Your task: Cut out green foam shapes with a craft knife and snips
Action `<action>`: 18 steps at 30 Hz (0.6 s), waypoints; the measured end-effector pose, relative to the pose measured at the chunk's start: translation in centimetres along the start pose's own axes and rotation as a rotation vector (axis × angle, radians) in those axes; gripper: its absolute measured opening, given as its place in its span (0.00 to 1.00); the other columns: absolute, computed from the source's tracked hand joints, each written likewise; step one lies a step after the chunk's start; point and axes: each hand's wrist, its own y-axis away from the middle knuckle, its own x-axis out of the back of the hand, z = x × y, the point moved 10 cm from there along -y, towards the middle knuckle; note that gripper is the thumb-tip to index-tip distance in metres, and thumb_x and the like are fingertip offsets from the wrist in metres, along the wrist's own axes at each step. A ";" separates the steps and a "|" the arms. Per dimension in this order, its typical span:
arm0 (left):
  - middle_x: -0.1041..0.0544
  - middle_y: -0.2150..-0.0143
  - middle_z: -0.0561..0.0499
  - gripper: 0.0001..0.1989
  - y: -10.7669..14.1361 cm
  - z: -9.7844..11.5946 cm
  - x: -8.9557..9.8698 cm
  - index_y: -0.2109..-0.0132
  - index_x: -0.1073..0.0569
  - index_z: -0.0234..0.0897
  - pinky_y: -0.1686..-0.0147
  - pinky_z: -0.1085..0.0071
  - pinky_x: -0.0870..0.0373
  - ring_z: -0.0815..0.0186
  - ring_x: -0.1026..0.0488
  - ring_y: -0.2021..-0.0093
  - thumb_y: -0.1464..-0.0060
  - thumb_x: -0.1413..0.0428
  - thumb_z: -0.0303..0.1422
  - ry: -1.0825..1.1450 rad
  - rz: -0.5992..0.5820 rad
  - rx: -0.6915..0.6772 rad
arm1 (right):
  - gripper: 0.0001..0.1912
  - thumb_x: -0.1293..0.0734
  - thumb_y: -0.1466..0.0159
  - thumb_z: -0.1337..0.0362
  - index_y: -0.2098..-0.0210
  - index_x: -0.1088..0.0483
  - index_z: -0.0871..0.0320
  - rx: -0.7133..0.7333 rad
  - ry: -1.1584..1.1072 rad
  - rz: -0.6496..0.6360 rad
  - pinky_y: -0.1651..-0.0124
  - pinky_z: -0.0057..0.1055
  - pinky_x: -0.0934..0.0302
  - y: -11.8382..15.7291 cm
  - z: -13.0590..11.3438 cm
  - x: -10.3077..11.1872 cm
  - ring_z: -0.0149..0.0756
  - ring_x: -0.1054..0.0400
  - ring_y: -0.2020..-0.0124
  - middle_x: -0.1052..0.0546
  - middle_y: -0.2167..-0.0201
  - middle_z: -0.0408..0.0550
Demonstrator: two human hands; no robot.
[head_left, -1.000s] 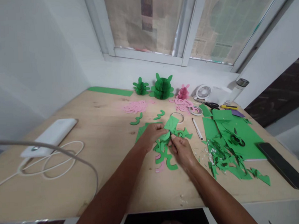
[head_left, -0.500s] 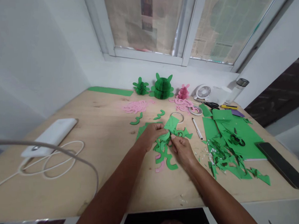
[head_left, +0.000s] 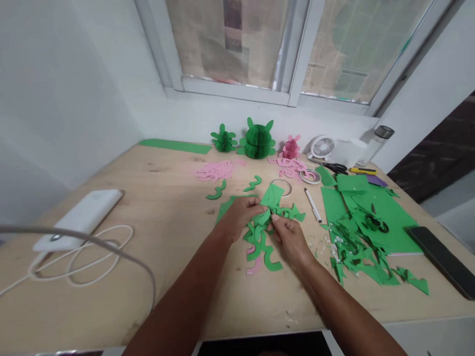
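My left hand [head_left: 245, 213] pinches a piece of green paper [head_left: 272, 194] that sticks up past its fingertips, with pencil-like lines on it. Close beside it, my right hand [head_left: 289, 234] is closed, its thumb and fingers together at the paper's lower edge. A small dark bit shows at those fingertips, but what the right hand grips is hidden. Under and around both hands lie curved green paper cutouts [head_left: 271, 258], with a pink curved cutout [head_left: 255, 266] among them. Two wavy green strips [head_left: 252, 183] rest just beyond the hands.
Folded paper figures [head_left: 258, 142] stand along the wall. Pink cutouts [head_left: 215, 170], a tape roll [head_left: 309, 176], a white pen [head_left: 312, 205] and green sheets with scraps [head_left: 360, 246] lie around. A dark phone [head_left: 447, 262] is at right; a white power bank [head_left: 78, 218] with cable at left.
Both hands stay almost in place over the paper, with the same hold. The whole view has shifted very slightly.
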 end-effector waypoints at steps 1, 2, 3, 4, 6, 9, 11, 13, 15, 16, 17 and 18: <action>0.34 0.80 0.57 0.15 0.0 -0.1 0.0 0.77 0.30 0.35 0.78 0.75 0.45 0.73 0.40 0.79 0.61 0.37 0.41 0.010 -0.005 0.007 | 0.27 0.34 0.45 0.40 0.80 0.32 0.59 -0.001 -0.001 0.002 0.81 0.28 0.67 0.0 -0.1 0.0 0.24 0.58 0.86 0.48 0.91 0.33; 0.33 0.80 0.57 0.15 -0.1 -0.2 -0.1 0.77 0.30 0.35 0.78 0.75 0.44 0.72 0.39 0.79 0.61 0.37 0.41 0.022 -0.013 0.014 | 0.27 0.34 0.45 0.39 0.80 0.32 0.59 -0.003 -0.001 0.005 0.81 0.28 0.68 0.1 -0.1 0.0 0.24 0.58 0.86 0.48 0.91 0.32; 0.33 0.80 0.56 0.15 -0.1 -0.3 -0.1 0.76 0.30 0.35 0.78 0.75 0.42 0.72 0.38 0.79 0.61 0.37 0.41 0.037 -0.021 0.019 | 0.28 0.34 0.45 0.39 0.80 0.32 0.59 -0.005 -0.002 0.006 0.81 0.28 0.68 0.1 -0.2 -0.1 0.24 0.58 0.86 0.48 0.91 0.32; 0.32 0.80 0.56 0.15 -0.1 -0.4 -0.3 0.76 0.30 0.35 0.77 0.74 0.41 0.71 0.36 0.79 0.60 0.36 0.41 0.053 -0.031 0.025 | 0.28 0.34 0.46 0.39 0.80 0.32 0.59 -0.007 -0.007 0.010 0.81 0.29 0.68 0.1 -0.3 0.0 0.24 0.59 0.87 0.48 0.91 0.32; 0.30 0.80 0.55 0.14 0.0 -0.6 -0.6 0.76 0.29 0.36 0.76 0.73 0.38 0.70 0.34 0.79 0.60 0.36 0.41 0.091 -0.056 0.044 | 0.28 0.34 0.46 0.39 0.80 0.32 0.59 -0.007 -0.017 0.015 0.81 0.28 0.68 0.1 -0.3 0.0 0.24 0.59 0.87 0.48 0.91 0.32; 0.28 0.79 0.52 0.15 0.2 -0.8 -1.6 0.74 0.29 0.35 0.75 0.72 0.36 0.68 0.31 0.77 0.59 0.36 0.42 0.176 -0.117 0.080 | 0.27 0.34 0.45 0.39 0.79 0.32 0.59 -0.007 -0.038 0.022 0.81 0.28 0.67 0.1 -0.2 0.0 0.24 0.58 0.87 0.47 0.91 0.33; 0.27 0.78 0.51 0.15 0.3 -0.9 -2.2 0.72 0.28 0.35 0.74 0.72 0.35 0.67 0.30 0.76 0.60 0.35 0.42 0.220 -0.145 0.098 | 0.27 0.34 0.44 0.39 0.78 0.32 0.59 -0.012 -0.065 0.029 0.82 0.28 0.68 0.0 0.0 0.1 0.24 0.58 0.87 0.47 0.91 0.32; 0.27 0.76 0.52 0.16 0.4 -1.0 -2.3 0.72 0.28 0.35 0.72 0.72 0.34 0.68 0.29 0.76 0.61 0.34 0.41 0.237 -0.135 0.103 | 0.27 0.34 0.44 0.39 0.78 0.32 0.59 -0.016 -0.088 0.035 0.82 0.28 0.68 -0.1 0.2 0.2 0.24 0.58 0.88 0.47 0.91 0.32; 0.27 0.76 0.52 0.16 0.3 -1.0 -2.3 0.72 0.28 0.35 0.71 0.71 0.33 0.69 0.30 0.76 0.62 0.33 0.41 0.242 -0.113 0.096 | 0.28 0.34 0.44 0.38 0.77 0.32 0.59 -0.015 -0.096 0.041 0.83 0.28 0.67 -0.1 0.2 0.3 0.24 0.57 0.88 0.46 0.91 0.33; 0.27 0.76 0.52 0.16 0.3 -0.9 -2.2 0.72 0.29 0.35 0.71 0.71 0.33 0.69 0.30 0.76 0.62 0.33 0.40 0.247 -0.099 0.088 | 0.28 0.34 0.44 0.38 0.77 0.32 0.59 -0.016 -0.096 0.043 0.83 0.28 0.67 -0.1 0.2 0.4 0.24 0.57 0.88 0.46 0.91 0.33; 0.27 0.75 0.53 0.16 0.3 -0.8 -2.0 0.71 0.28 0.35 0.71 0.71 0.33 0.69 0.30 0.75 0.63 0.33 0.40 0.252 -0.078 0.078 | 0.28 0.35 0.44 0.38 0.77 0.32 0.58 -0.018 -0.095 0.046 0.83 0.28 0.67 -0.1 0.2 0.4 0.24 0.57 0.88 0.46 0.91 0.33; 0.27 0.75 0.53 0.16 0.3 -0.7 -1.7 0.71 0.28 0.35 0.70 0.71 0.33 0.69 0.29 0.75 0.63 0.33 0.39 0.253 -0.049 0.066 | 0.28 0.35 0.45 0.38 0.77 0.33 0.58 -0.020 -0.093 0.050 0.83 0.28 0.67 -0.2 0.2 0.5 0.24 0.57 0.88 0.46 0.90 0.33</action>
